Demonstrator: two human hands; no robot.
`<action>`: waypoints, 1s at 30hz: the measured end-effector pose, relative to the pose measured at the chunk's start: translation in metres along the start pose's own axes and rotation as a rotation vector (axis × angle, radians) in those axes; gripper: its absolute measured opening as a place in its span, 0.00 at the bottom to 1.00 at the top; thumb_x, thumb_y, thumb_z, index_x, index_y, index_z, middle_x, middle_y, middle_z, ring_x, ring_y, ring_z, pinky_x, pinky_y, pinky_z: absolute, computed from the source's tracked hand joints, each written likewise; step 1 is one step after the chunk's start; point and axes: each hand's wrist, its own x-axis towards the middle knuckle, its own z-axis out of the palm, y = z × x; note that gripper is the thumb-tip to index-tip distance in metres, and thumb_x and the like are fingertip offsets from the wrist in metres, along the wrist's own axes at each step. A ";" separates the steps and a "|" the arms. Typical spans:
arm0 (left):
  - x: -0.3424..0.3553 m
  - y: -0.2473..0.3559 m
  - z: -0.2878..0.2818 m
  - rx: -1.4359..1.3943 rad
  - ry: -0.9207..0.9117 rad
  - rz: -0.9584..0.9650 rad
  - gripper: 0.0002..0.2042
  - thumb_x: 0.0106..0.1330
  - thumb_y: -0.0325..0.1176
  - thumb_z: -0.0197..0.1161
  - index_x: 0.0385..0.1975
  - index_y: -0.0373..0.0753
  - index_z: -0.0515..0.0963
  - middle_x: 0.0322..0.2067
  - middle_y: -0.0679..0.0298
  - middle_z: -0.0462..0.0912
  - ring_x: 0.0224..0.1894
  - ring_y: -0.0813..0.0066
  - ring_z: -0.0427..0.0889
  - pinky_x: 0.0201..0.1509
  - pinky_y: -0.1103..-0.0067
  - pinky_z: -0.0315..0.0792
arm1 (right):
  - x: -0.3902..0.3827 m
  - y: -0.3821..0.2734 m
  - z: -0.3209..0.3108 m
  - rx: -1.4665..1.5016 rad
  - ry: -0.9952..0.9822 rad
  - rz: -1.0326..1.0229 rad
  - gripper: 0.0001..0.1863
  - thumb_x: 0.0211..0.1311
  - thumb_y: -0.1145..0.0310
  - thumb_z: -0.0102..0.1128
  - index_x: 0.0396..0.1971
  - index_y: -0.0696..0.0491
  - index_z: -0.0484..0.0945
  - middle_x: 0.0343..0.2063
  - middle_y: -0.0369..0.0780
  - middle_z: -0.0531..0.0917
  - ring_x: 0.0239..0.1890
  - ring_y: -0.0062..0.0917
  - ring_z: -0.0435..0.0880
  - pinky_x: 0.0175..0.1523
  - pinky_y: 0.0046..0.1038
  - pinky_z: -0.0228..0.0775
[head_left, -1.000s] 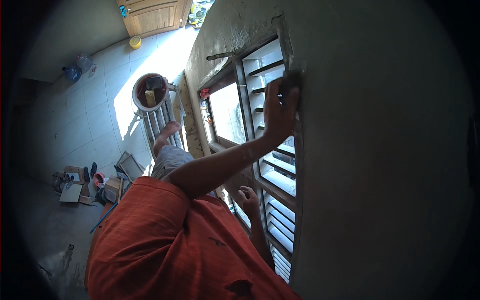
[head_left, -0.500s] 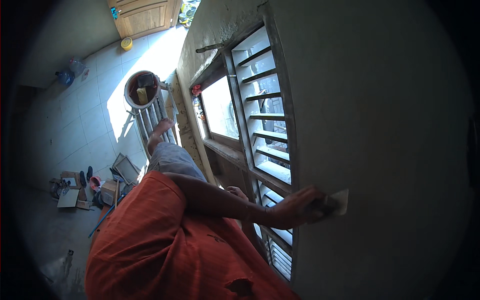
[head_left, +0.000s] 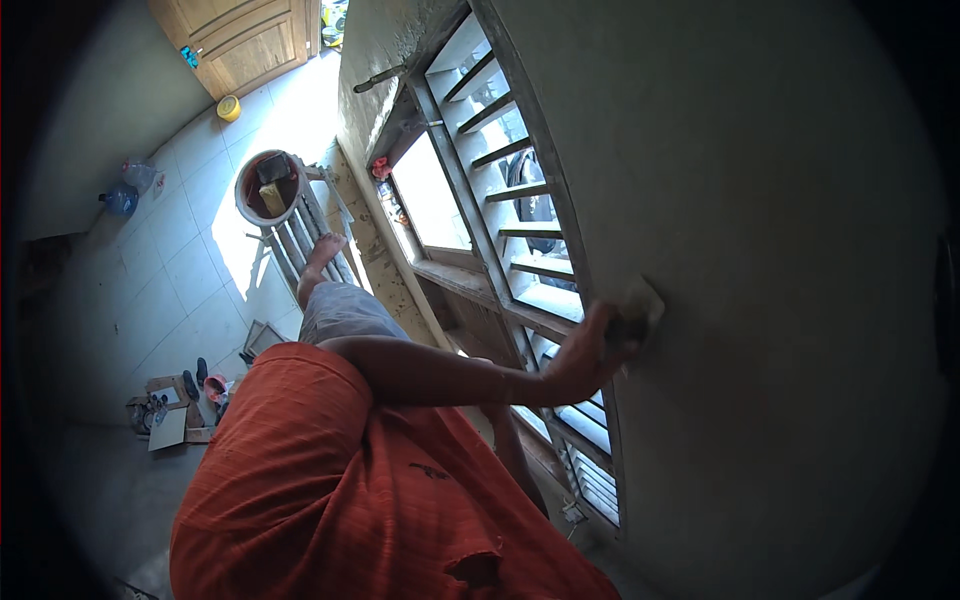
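Observation:
My left hand (head_left: pixel 592 352) is closed around a flat, pale-edged scraper (head_left: pixel 648 303), pressed against the grey wall (head_left: pixel 760 300) just right of the louvred window (head_left: pixel 515 185). Blur and shade hide the scraper's handle. Below my left forearm, my right forearm (head_left: pixel 513 455) reaches up alongside the window's lower part. The left forearm covers most of my right hand, so its fingers do not show. My bare foot (head_left: pixel 326 250) stands on a slatted wooden bench (head_left: pixel 290 243).
On the bench's far end stands a round bucket (head_left: pixel 243 200) holding a dark block and a yellowish one. A metal latch (head_left: pixel 380 79) juts from the window wall. Water bottles (head_left: pixel 122 199), a yellow tub (head_left: pixel 229 108), shoes (head_left: pixel 190 384) and cardboard (head_left: pixel 168 428) lie on the tiled floor.
My left hand has moved the scraper up the picture and slightly left across the wall. The view has shifted, and my right hand's fingers, partly visible before, are now behind the left forearm.

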 end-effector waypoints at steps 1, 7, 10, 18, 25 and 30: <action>-0.023 0.008 0.013 -0.130 -0.177 -0.004 0.23 0.69 0.37 0.63 0.57 0.37 0.62 0.45 0.52 0.73 0.49 0.55 0.77 0.51 0.65 0.73 | 0.002 -0.007 0.002 0.103 -0.050 0.113 0.19 0.68 0.61 0.62 0.54 0.56 0.78 0.48 0.42 0.85 0.50 0.24 0.83 0.55 0.29 0.75; -0.049 0.021 -0.002 -0.276 -0.993 0.177 0.23 0.66 0.37 0.66 0.58 0.37 0.70 0.50 0.55 0.77 0.54 0.57 0.79 0.56 0.65 0.74 | 0.025 -0.059 -0.019 0.745 -0.244 0.737 0.22 0.69 0.55 0.60 0.55 0.52 0.77 0.50 0.39 0.83 0.53 0.26 0.80 0.58 0.35 0.71; -0.024 0.011 -0.036 -0.178 -1.058 0.112 0.23 0.63 0.38 0.70 0.56 0.37 0.75 0.48 0.57 0.82 0.55 0.63 0.81 0.59 0.67 0.74 | 0.023 -0.049 -0.029 1.363 0.131 0.765 0.22 0.69 0.52 0.59 0.55 0.51 0.77 0.49 0.38 0.83 0.52 0.26 0.79 0.57 0.36 0.71; 0.028 0.012 -0.074 -0.116 -1.126 -0.117 0.21 0.69 0.41 0.64 0.57 0.36 0.75 0.52 0.59 0.80 0.58 0.70 0.76 0.64 0.70 0.68 | 0.046 -0.122 -0.112 2.010 0.323 0.010 0.33 0.75 0.40 0.41 0.52 0.54 0.80 0.23 0.33 0.75 0.31 0.22 0.75 0.42 0.34 0.68; 0.040 -0.001 -0.085 -0.060 -1.388 -0.367 0.23 0.76 0.40 0.54 0.66 0.34 0.68 0.61 0.55 0.75 0.62 0.68 0.74 0.66 0.71 0.68 | 0.038 -0.146 -0.087 2.116 0.488 -0.474 0.24 0.69 0.47 0.54 0.53 0.50 0.77 0.41 0.33 0.80 0.44 0.21 0.75 0.54 0.40 0.64; 0.044 -0.003 -0.085 0.089 -1.514 -0.399 0.24 0.76 0.41 0.53 0.67 0.35 0.68 0.61 0.54 0.74 0.62 0.66 0.74 0.67 0.71 0.66 | 0.027 -0.178 -0.081 1.927 0.961 -0.124 0.24 0.69 0.55 0.58 0.59 0.53 0.72 0.51 0.39 0.79 0.48 0.27 0.80 0.48 0.39 0.76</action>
